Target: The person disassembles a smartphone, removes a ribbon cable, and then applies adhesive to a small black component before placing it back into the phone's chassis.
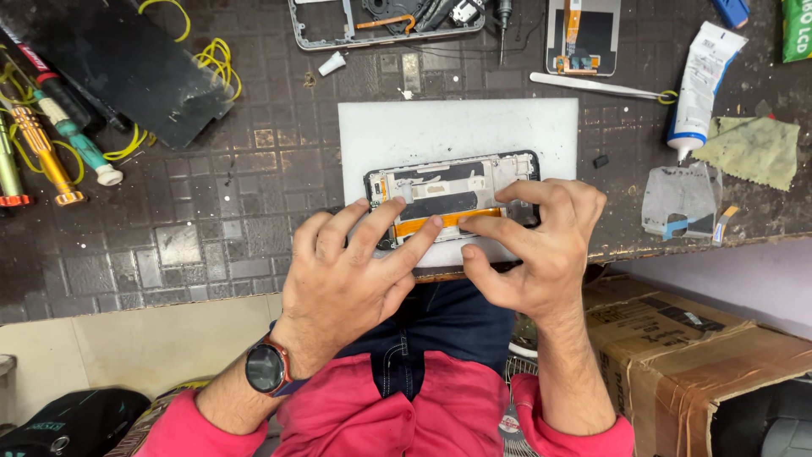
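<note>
Pressing 1 opened phone (pixel 452 190) on white mat (pixel 457 127): 2 hands, left (pixel 347 271), right (pixel 541 245), fingers spread, ungripped.

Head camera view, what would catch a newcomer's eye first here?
Both hands, the left hand and right hand, press on an opened phone with an orange strip, lying on a white mat at the bench's front edge. Screwdrivers lie far left, a white tube right.

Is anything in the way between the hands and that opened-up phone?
No, nothing is in the way. The left hand and right hand both rest straight on the opened phone, fingertips pressing along its orange ribbon strip. The phone lies on a white mat, and the nearby tools sit off to the sides.
</note>
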